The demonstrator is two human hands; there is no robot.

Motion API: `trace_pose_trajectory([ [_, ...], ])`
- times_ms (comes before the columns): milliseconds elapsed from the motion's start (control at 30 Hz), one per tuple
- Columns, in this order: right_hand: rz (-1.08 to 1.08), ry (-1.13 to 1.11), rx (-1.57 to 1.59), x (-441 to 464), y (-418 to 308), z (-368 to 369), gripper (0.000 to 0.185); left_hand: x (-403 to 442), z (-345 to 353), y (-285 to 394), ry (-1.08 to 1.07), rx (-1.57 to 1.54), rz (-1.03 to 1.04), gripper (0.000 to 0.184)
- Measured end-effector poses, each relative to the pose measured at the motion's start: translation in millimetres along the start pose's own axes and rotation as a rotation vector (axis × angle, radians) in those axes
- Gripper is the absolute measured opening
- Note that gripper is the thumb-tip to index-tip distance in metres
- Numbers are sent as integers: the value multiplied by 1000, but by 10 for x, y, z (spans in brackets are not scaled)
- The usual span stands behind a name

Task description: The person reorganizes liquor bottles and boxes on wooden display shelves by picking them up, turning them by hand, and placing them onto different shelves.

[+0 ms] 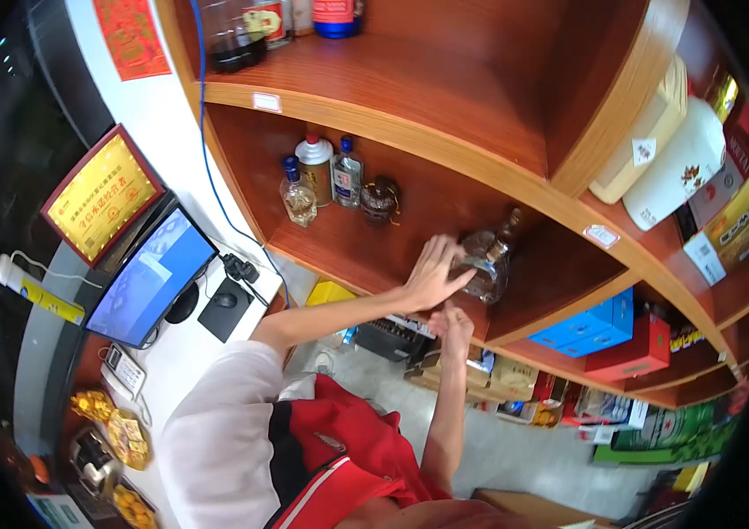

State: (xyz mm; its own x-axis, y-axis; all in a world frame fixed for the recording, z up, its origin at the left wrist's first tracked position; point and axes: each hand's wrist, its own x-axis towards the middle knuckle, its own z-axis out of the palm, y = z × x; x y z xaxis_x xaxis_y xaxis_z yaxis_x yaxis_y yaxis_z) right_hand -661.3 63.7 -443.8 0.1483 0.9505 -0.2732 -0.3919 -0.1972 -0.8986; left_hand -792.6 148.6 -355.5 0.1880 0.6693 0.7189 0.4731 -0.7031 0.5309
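1. Clear glass bottle (491, 284); stood on a wooden shelf (559, 264), to the right of the group listed at 5; long axis run upward in the view, with the neck leaned slightly right.
2. Left hand (432, 275); reached in at the bottle's left side; fingers extended and held close, thumb set apart and pointed toward the glass; the bottle's body is partly overlapped by the fingertips, but contact cannot be confirmed.
3. Right hand (453, 331); raised just below the left, near the shelf's front edge; fingers curled in toward the thumb; whether anything is pinched cannot be told.
4. Governing relation; the bottle is placed directly right of the left fingertips, and up and to the right of the right hand; the left is the nearer, its fingers aimed across the bottle's long axis.
5. Same shelf, farther left; a faceted bottle (298, 204), a red-capped bottle (315, 172), a labelled clear bottle (348, 181) and a dark round jar (380, 203), closely grouped.
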Motion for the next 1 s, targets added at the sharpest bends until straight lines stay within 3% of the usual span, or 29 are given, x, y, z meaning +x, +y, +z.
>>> trace_pose_trajectory([
  [67, -13, -208, -44, -272, -280, 293, 23, -117, -595, 260, 72, -133, 112, 23],
  [200, -117, -632, -67, -857, -1126, 1007, 17, 485, -2016, 875, 290, -10, 455, 13],
  [300, -400, -918, -69, -1284, -1752, 1479, 14, 1279, -2770, 1234, 491, 140, 295, 7],
  [367, -486, -1004, -46, -1425, -2031, 1789, 12, 1898, -3105, 1093, 548, 342, 324, 14],
  [400, -530, -1026, -41, -1441, -2134, 1954, 13, 2220, -3245, 902, 554, 472, 357, 30],
  [433, -576, -1042, -39, -1447, -2233, 2118, 14, 2418, -3315, 768, 515, 522, 256, 37],
  [467, -537, -1059, -14, -1455, -2349, 2275, 15, 2713, -3370, 510, 558, 680, 392, 44],
  [533, -443, -1056, 95, -1434, -2560, 2585, 20, 3203, -3416, 224, 484, 971, 220, 53],
  [567, -389, -1037, 182, -1400, -2654, 2733, 24, 3317, -3405, 122, 488, 956, 229, 53],
  [633, -344, -971, 285, -1270, -2889, 3014, 27, 3559, -3349, -98, 452, 897, 40, 62],
  [667, -281, -910, 401, -1188, -3014, 3148, 32, 3726, -3275, -469, 608, 991, 168, 68],
  [767, -266, -740, 435, -855, -3329, 3449, 65, 3675, -3257, -363, 575, 1016, 108, 72],
  [867, -298, -584, 357, -483, -3440, 3659, 78, 3617, -3284, -254, 523, 1006, 67, 69],
  [1000, -241, -442, 315, -173, -3457, 3907, 78, 3511, -3298, -86, 543, 1011, 138, 63],
])
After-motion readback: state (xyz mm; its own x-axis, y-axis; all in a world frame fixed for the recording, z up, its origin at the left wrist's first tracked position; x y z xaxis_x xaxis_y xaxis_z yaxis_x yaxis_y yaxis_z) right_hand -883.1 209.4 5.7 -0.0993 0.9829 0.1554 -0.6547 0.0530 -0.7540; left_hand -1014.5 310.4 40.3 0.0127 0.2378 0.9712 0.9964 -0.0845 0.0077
